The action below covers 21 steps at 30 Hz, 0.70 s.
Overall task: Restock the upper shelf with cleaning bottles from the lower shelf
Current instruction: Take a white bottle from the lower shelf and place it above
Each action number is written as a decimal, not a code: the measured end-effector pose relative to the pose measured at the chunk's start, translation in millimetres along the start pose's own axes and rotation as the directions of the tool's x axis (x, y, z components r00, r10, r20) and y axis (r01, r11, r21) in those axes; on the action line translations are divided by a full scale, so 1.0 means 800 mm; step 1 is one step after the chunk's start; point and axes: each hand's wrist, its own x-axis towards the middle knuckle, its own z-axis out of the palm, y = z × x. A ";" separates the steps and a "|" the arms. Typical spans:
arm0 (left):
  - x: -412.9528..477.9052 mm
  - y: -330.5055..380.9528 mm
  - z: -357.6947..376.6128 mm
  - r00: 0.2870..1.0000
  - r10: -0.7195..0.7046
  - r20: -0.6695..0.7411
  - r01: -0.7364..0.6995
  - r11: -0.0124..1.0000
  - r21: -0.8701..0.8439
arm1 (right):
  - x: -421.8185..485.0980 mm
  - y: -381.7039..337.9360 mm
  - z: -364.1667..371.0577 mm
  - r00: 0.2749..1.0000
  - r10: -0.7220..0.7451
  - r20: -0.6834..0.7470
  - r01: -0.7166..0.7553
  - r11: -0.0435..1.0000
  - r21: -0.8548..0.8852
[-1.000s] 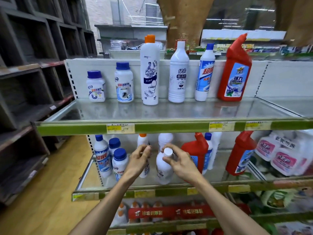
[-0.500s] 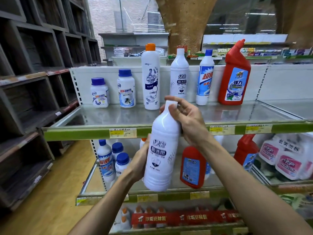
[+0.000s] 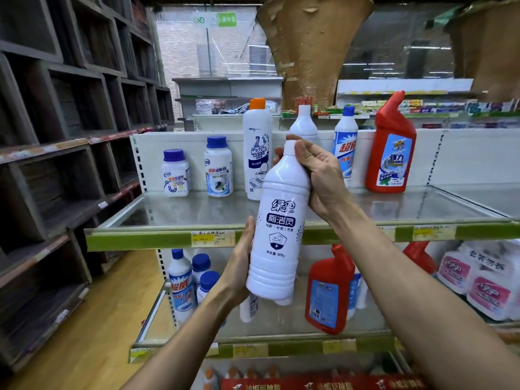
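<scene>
I hold a tall white cleaning bottle [image 3: 277,237] with blue lettering in front of the upper shelf's [image 3: 168,212] green edge, tilted slightly right. My right hand [image 3: 318,175] grips its neck and shoulder near the white cap. My left hand [image 3: 239,266] curls around its lower body from the left. On the upper shelf stand two small blue-capped jars [image 3: 176,173], an orange-capped white bottle [image 3: 256,147], a white bottle [image 3: 304,125] partly hidden behind my hand, a blue-capped bottle [image 3: 345,142] and a red bottle [image 3: 391,147]. The lower shelf [image 3: 281,322] holds more bottles.
Dark wooden cubby shelving [image 3: 56,136] lines the left side above a wooden floor [image 3: 84,333]. Pink-labelled white packs [image 3: 478,280] sit on the lower shelf at right, red bottles [image 3: 329,291] beside them. The upper shelf's front half is bare glass.
The white bottle was lifted off the lower shelf and has risen up to the upper shelf's edge. My right hand rose with its neck and my left hand now cups its lower body.
</scene>
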 end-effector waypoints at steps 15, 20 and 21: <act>0.070 0.047 0.075 0.976 0.215 -0.033 -0.204 0.960 0.192 | 0.029 -0.062 -0.010 0.995 -0.051 -0.085 0.023 0.952 -0.304; 0.112 0.058 0.088 0.950 0.307 -0.051 -0.274 0.903 0.330 | 0.067 -0.084 -0.020 0.976 -0.161 -0.147 0.100 0.928 -0.358; 0.120 0.061 0.088 0.944 0.329 -0.030 -0.292 0.871 0.396 | 0.076 -0.086 -0.025 0.969 -0.198 -0.147 0.129 0.914 -0.384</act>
